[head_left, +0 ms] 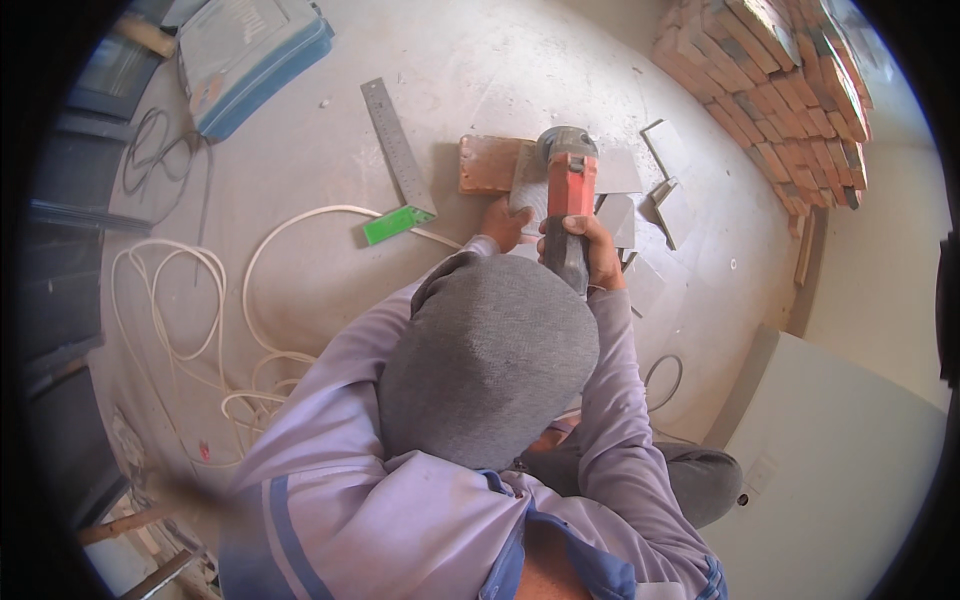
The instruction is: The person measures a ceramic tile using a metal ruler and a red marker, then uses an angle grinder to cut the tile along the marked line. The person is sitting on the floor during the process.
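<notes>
My right hand (598,245) is wrapped round the black rear body of a red and black angle grinder (572,188). The grinder's head and disc lie at the far edge of a small grey tile (528,190); whether the disc touches it I cannot tell. This tile lies partly over a reddish brick (488,165). My left hand (507,222) grips the tile's near left corner, thumb on top. Cut grey tile pieces (617,172) lie right of the grinder. My raised knee in grey cloth (490,360) fills the middle, between my forearms.
A steel try square with a green handle (398,225) lies left of the brick. Pale cable (215,260) coils over the floor at left. A blue tool case (265,80) stands far left, stacked bricks (775,110) far right, a white panel (830,450) near right.
</notes>
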Available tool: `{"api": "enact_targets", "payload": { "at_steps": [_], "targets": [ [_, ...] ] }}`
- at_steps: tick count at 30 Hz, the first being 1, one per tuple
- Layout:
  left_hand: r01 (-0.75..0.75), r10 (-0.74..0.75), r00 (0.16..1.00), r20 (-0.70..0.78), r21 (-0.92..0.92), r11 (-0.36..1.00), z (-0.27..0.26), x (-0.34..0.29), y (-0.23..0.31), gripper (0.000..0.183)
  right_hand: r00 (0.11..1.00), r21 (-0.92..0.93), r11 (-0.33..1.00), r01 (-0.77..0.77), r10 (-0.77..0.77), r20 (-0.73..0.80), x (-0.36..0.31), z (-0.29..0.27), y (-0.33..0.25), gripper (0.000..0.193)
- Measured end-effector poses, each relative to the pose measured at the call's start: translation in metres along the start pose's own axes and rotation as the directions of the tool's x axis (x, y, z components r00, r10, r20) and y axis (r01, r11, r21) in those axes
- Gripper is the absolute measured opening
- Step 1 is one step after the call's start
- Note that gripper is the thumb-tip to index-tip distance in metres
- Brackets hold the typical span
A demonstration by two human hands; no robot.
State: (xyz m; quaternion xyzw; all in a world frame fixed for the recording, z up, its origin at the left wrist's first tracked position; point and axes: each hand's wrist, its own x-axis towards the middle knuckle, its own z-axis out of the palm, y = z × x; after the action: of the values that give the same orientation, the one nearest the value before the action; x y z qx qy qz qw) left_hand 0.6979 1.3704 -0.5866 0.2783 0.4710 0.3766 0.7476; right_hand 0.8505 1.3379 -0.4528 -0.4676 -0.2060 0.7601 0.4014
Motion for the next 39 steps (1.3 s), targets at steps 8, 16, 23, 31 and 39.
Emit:
{"api": "enact_targets", "payload": {
  "at_steps": [8, 16, 23, 31, 39],
  "targets": [
    [0.012, -0.013, 1.0, -0.025, -0.024, 1.0, 0.003, -0.006, 0.003, 0.039, 0.998, 0.004, 0.999, -0.046, 0.046, 0.036, 0.0, -0.005, 0.0, 0.052],
    [0.039, -0.037, 0.999, -0.033, 0.091, 0.995, 0.002, -0.01, 0.009, 0.04, 0.999, 0.018, 0.999, -0.045, 0.046, -0.03, -0.002, 0.003, 0.0, 0.05],
    [0.039, -0.039, 0.999, -0.034, 0.01, 0.999, 0.004, -0.007, 0.008, 0.041, 0.999, 0.012, 1.0, -0.028, 0.028, -0.029, -0.004, -0.006, -0.006, 0.045],
    [0.055, -0.054, 0.997, -0.056, 0.018, 0.998, 0.006, -0.006, 0.008, 0.042, 0.995, -0.061, 0.998, -0.028, 0.023, -0.094, -0.004, 0.004, -0.003, 0.054],
    [0.087, -0.078, 0.991, -0.111, 0.08, 0.993, 0.008, -0.011, 0.017, 0.036, 0.996, -0.002, 1.0, -0.002, 0.001, -0.089, -0.006, -0.008, -0.006, 0.052]
  ]
}}
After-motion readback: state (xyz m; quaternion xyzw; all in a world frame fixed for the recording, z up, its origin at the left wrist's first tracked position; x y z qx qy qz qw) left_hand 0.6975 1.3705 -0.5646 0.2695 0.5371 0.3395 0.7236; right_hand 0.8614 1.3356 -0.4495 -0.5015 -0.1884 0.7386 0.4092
